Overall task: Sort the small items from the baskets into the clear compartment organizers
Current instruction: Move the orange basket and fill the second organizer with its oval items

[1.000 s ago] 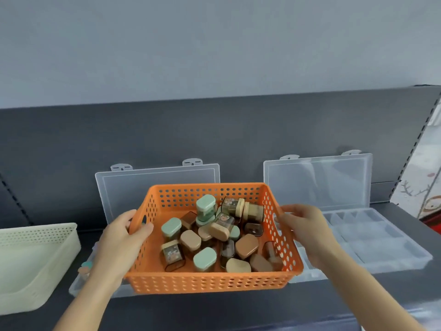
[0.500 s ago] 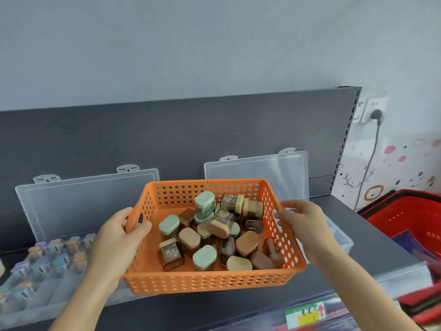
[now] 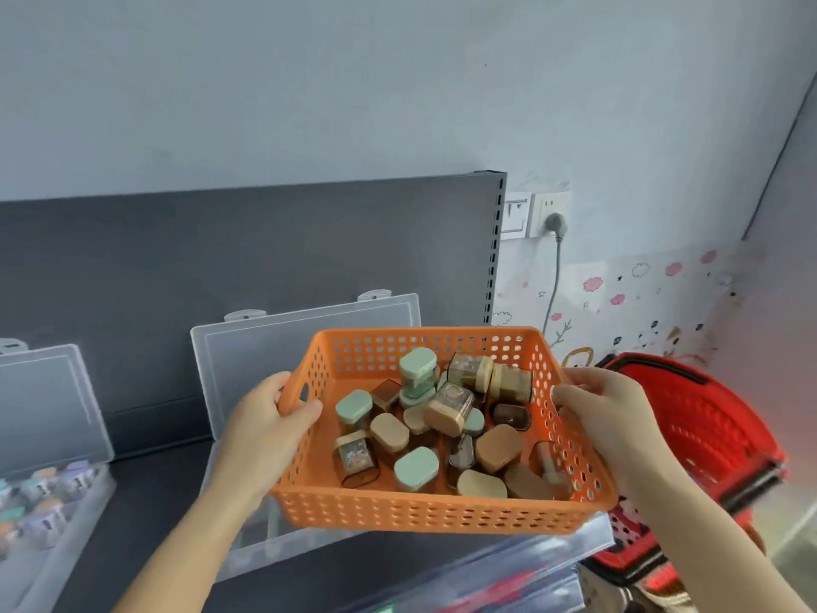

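I carry an orange perforated basket (image 3: 424, 508) in the air above the dark shelf. My left hand (image 3: 265, 429) grips its left rim, thumb inside. My right hand (image 3: 612, 420) grips its right rim. Inside lie several small jars (image 3: 446, 418) with mint, tan and brown lids. Behind and below the basket stands a clear compartment organizer (image 3: 274, 347) with its lid up; its tray is mostly hidden by the basket. A second clear organizer (image 3: 48, 493) at the far left holds several small pastel items.
A red shopping basket (image 3: 703, 435) stands to the right, past the shelf's end. The dark shelf (image 3: 150, 493) has a grey back panel (image 3: 247, 245). A wall socket (image 3: 550, 214) with a plugged cable is above right.
The view and the basket have swung to the right. The organizers slid leftward in view, the cream basket left the frame, and the red basket came into sight. Both hands keep their hold.
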A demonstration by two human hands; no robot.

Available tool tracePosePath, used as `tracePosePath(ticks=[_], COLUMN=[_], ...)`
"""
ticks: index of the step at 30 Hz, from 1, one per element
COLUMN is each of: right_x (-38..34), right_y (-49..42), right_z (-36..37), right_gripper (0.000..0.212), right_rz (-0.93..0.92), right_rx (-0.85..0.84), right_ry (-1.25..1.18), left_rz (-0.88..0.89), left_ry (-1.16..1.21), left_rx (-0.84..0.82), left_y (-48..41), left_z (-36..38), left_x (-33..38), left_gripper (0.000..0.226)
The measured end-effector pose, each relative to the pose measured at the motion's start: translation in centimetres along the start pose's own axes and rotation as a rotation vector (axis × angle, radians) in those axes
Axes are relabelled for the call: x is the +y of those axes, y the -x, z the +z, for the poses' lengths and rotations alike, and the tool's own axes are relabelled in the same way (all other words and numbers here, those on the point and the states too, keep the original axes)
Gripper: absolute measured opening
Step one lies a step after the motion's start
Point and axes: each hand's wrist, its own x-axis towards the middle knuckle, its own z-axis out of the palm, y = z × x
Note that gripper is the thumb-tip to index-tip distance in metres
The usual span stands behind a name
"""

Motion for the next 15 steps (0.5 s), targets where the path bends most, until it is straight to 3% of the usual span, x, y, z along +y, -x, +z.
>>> tracePosePath(ticks=[7,15], right_x=[2.7,5.0], right_y=[-1.5,-1.7], right_z=[-5.0,-6.7], right_gripper=[0.016,0.013], right_rz=[0.072,0.175], right_rx=[0.225,0.353], right_ry=[0.000,0.030], left_rz=[0.056,0.170], left_ry=[-0.029,-0.066], left_rx=[-0.242,-0.537], left_y=[-7.4,-14.1], left_z=[8.1,15.1], left_x=[3.0,4.7], left_gripper=[0.011,0.020])
